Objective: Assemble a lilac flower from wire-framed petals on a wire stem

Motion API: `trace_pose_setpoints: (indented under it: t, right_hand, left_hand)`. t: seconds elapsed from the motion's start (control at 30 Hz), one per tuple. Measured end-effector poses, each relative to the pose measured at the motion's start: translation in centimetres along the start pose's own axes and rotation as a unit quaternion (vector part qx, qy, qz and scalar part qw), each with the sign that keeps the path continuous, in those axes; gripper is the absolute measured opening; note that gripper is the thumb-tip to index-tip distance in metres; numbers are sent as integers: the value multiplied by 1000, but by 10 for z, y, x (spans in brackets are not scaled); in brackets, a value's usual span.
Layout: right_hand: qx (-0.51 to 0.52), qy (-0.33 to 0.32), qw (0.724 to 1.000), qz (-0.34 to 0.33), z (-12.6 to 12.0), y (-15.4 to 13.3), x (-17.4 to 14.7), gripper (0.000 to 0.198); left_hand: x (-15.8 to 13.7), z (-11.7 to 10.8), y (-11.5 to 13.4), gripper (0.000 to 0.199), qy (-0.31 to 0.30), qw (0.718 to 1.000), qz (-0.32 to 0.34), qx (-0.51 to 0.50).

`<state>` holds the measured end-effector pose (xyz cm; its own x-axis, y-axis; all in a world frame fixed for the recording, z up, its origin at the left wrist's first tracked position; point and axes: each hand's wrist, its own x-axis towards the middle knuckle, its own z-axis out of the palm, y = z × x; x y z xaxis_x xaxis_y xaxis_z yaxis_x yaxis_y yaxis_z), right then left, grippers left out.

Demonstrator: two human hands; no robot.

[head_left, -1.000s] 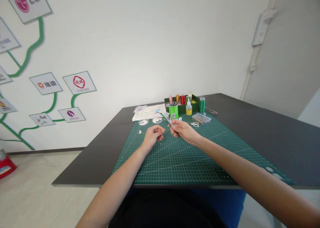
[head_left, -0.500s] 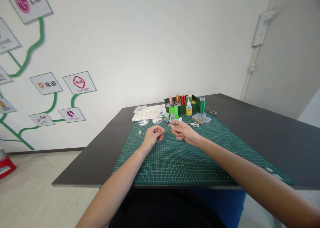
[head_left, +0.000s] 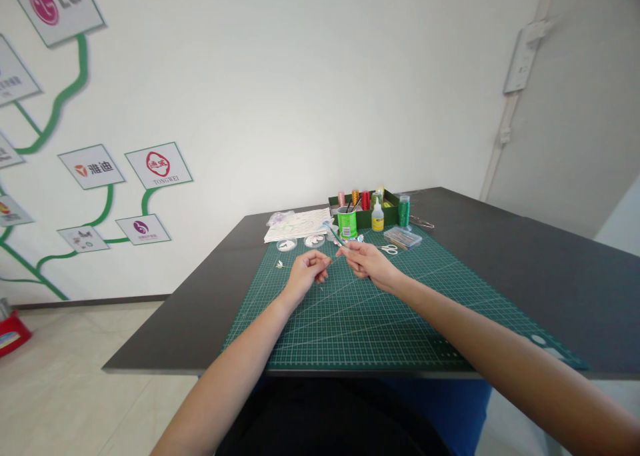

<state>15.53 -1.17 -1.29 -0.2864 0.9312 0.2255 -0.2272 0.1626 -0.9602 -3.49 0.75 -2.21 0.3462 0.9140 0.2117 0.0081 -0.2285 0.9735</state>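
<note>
Above the cutting mat [head_left: 350, 323], my right hand [head_left: 367, 261] grips a thin green stick [head_left: 337, 235] that slants up to the left; its far end is pale and blurred. My left hand [head_left: 307, 269] is closed in a pinch just left of it, and whatever lies between its fingertips is too small to make out. The two hands are apart by a narrow gap. A small white flower-like piece [head_left: 280, 265] on a thin stem rests on the mat left of my left hand. Beyond the hands stand two shallow round dishes [head_left: 287, 245] with white pieces in them.
A green can [head_left: 347, 224] with tools, a glue bottle [head_left: 377, 217] and a green tray [head_left: 395, 216] of thread spools stand at the back. White-handled scissors [head_left: 389, 249], a clear case [head_left: 403, 237], a green spool [head_left: 404, 211] and white sheets [head_left: 295, 227] surround them.
The green stick has turned in my right hand, and its pale far end now shows higher to the left. My right hand has shifted very slightly; my left hand stays in place.
</note>
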Motion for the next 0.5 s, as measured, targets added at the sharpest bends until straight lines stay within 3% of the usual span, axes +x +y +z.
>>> trace_pose_setpoints:
  t: [0.3,0.5]
  right_hand:
    - [-22,73,997,-26,-7,3,6,36]
    - [-24,78,996,-40,-9,6,6,33]
  left_hand:
    - [1,1,-2,38,56,996,53,46]
    - [0,2,0,37,37,997,55,43]
